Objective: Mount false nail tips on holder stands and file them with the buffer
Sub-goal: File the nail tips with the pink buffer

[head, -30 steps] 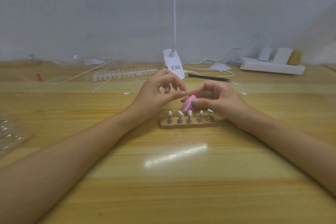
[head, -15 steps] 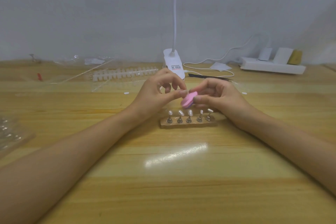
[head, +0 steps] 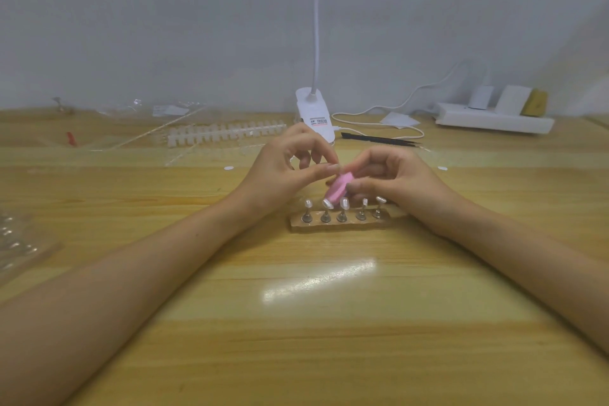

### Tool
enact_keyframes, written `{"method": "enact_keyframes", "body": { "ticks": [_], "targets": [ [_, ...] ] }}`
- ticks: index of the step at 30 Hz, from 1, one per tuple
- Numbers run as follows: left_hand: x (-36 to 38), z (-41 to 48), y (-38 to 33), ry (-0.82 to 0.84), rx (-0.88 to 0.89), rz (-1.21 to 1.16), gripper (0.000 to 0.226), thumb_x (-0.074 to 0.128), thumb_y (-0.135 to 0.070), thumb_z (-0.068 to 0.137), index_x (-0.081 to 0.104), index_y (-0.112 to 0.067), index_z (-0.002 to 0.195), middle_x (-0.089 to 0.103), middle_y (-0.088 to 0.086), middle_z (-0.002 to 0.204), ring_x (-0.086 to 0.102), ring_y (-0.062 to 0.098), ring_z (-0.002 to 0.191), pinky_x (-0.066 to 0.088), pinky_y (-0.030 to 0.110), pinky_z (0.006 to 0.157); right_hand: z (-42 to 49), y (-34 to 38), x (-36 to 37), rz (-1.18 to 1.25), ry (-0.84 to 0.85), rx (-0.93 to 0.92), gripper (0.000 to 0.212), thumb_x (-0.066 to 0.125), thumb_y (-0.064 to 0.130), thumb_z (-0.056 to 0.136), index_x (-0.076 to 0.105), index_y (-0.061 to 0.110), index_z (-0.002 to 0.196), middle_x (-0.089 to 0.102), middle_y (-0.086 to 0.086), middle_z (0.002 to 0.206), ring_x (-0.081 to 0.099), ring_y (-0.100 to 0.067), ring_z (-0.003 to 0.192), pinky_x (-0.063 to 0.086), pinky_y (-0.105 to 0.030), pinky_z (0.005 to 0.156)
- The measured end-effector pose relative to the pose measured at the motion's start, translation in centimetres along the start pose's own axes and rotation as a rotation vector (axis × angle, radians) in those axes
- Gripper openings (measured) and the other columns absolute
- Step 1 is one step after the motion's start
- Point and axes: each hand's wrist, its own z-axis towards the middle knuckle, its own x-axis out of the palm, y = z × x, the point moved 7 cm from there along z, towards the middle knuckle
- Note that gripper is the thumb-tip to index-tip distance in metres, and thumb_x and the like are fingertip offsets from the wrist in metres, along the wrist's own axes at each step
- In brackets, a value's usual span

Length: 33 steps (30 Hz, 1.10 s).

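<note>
A wooden base (head: 339, 227) on the table carries several metal holder stands, each topped with a pale false nail tip. My right hand (head: 395, 181) grips a pink buffer (head: 339, 188), tilted down to the left. Its lower end meets the second nail tip from the left (head: 327, 203). My left hand (head: 283, 171) hovers just left of the buffer with curled fingers. Its thumb and forefinger tips meet by the buffer's upper end; whether they pinch anything is hidden.
Behind my hands stands a white clip lamp (head: 315, 115) with its cable, and black tweezers (head: 379, 139) lie to its right. A strip of spare nail tips (head: 224, 135) and clear packaging lie at the back left. A white power strip (head: 494, 120) sits back right, a plastic bag (head: 16, 241) at the left edge.
The pink buffer rose off the nail tips half a second ago and is now back down on the second tip. My left hand has stayed still.
</note>
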Motion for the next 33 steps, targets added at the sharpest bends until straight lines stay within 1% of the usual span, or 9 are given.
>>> {"method": "enact_keyframes", "body": {
  "ticks": [5,9,12,15,20,23,26,28,33],
  "targets": [
    [0.0,0.0,0.0,-0.007,-0.004,-0.003,0.005,0.075,-0.015,0.084,0.071,-0.012,0.084,0.053,0.004,0.088,0.046,0.012,0.072,0.041,0.014,0.075,0.0,-0.1,-1.1,0.129,-0.103,0.017,0.023,0.074,0.017,0.081,0.068,0.010,0.103,0.077,-0.010,0.101,0.075,-0.021,0.094,0.060,-0.025,0.078],
    [0.1,0.0,-0.1,0.002,0.005,0.015,0.005,0.075,-0.013,0.084,0.072,-0.009,0.084,0.051,-0.002,0.085,0.045,0.011,0.072,0.040,0.014,0.073,0.0,-0.1,0.1,-0.008,0.031,0.009,0.016,0.073,0.009,0.086,0.069,0.008,0.101,0.077,-0.012,0.099,0.075,-0.024,0.092,0.059,-0.026,0.079],
    [0.1,0.0,-0.1,0.002,-0.003,0.006,0.005,0.075,-0.015,0.084,0.072,-0.011,0.085,0.050,-0.005,0.084,0.045,0.010,0.071,0.040,0.013,0.073,0.1,-0.2,-1.1,0.094,-0.104,0.024,0.020,0.073,0.017,0.083,0.068,0.011,0.102,0.078,-0.009,0.101,0.075,-0.021,0.094,0.060,-0.026,0.077],
    [0.1,0.0,-0.1,0.001,0.003,0.006,0.006,0.075,-0.014,0.083,0.072,-0.009,0.084,0.050,-0.004,0.084,0.045,0.010,0.071,0.040,0.014,0.072,0.0,-0.2,-0.2,-0.006,0.013,0.004,0.014,0.073,0.010,0.086,0.070,0.013,0.099,0.077,-0.014,0.100,0.075,-0.029,0.093,0.061,-0.033,0.081],
    [0.2,-0.1,0.0,0.012,-0.015,-0.004,0.004,0.076,-0.015,0.083,0.071,-0.015,0.083,0.051,-0.002,0.086,0.045,0.010,0.072,0.040,0.013,0.073,0.2,-0.3,-1.3,0.111,-0.099,0.023,0.027,0.074,0.023,0.081,0.067,0.011,0.104,0.077,-0.010,0.102,0.075,-0.022,0.097,0.059,-0.024,0.075],
    [0.3,-0.1,-0.1,0.028,-0.013,-0.003,0.005,0.076,-0.014,0.083,0.072,-0.016,0.083,0.051,-0.002,0.087,0.044,0.009,0.071,0.040,0.012,0.072,0.1,-0.4,-0.9,0.090,-0.048,0.036,0.026,0.073,0.021,0.083,0.067,0.010,0.106,0.077,-0.012,0.100,0.075,-0.025,0.097,0.059,-0.026,0.077],
    [0.1,-0.1,-0.1,0.005,-0.003,-0.002,0.004,0.075,-0.013,0.084,0.071,-0.013,0.083,0.053,0.007,0.087,0.045,0.013,0.072,0.041,0.015,0.074,0.1,-0.3,-0.6,0.038,-0.025,0.033,0.016,0.071,0.011,0.087,0.067,0.009,0.103,0.077,-0.014,0.100,0.074,-0.030,0.096,0.061,-0.036,0.084],
    [0.0,-0.1,-0.1,-0.002,-0.003,0.001,0.004,0.075,-0.013,0.084,0.071,-0.012,0.083,0.052,0.005,0.085,0.045,0.013,0.072,0.040,0.015,0.073,0.1,-0.2,0.0,-0.009,0.021,0.010,0.014,0.071,0.006,0.088,0.067,0.008,0.101,0.077,-0.015,0.100,0.074,-0.033,0.095,0.061,-0.040,0.086],
    [0.3,-0.1,0.0,0.019,-0.012,0.002,0.004,0.076,-0.015,0.083,0.072,-0.014,0.083,0.051,-0.002,0.086,0.045,0.011,0.072,0.040,0.014,0.072,-0.1,-0.1,-0.9,0.065,-0.091,0.028,0.023,0.073,0.018,0.081,0.066,0.011,0.102,0.077,-0.010,0.101,0.074,-0.025,0.097,0.061,-0.032,0.082]
  ]
}}
